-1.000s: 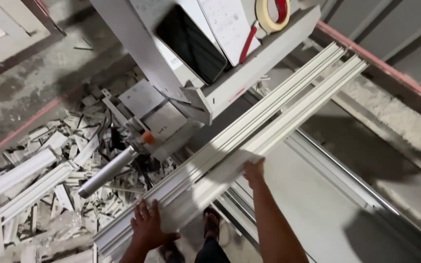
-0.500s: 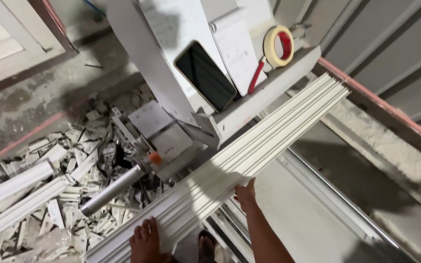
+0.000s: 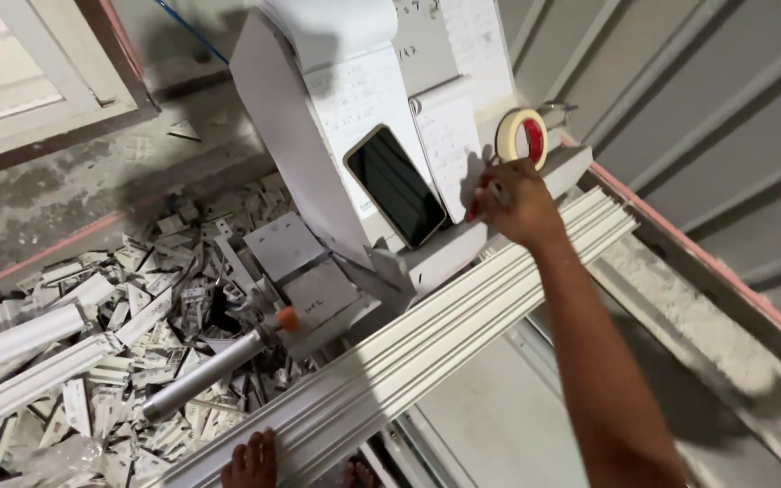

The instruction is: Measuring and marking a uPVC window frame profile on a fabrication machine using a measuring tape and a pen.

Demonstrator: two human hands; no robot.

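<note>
Right hand [image 3: 512, 201] closes on a red pen [image 3: 474, 210] at the machine shelf's [image 3: 463, 248] front edge, beside the tape roll [image 3: 521, 136]. Left hand [image 3: 250, 461] presses the white strips [image 3: 427, 352], fingers flat; best kept steady.

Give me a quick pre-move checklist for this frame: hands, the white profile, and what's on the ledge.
1. Left hand on the white profile: ok, fingers rest on its near end at the bottom edge.
2. Right hand grip: ok, closed around a red-handled tool; what kind of tool, cannot tell.
3. Profile seated along the machine ledge: cannot tell, the arm hides part of the contact.
4. Phone out of the way: ok, leaning against the upright panel, apart from the right hand.
5. Tape roll stable: ok, standing on the ledge just behind the right hand.
6. Floor beside the machine: not ok, littered with white offcuts.
</note>
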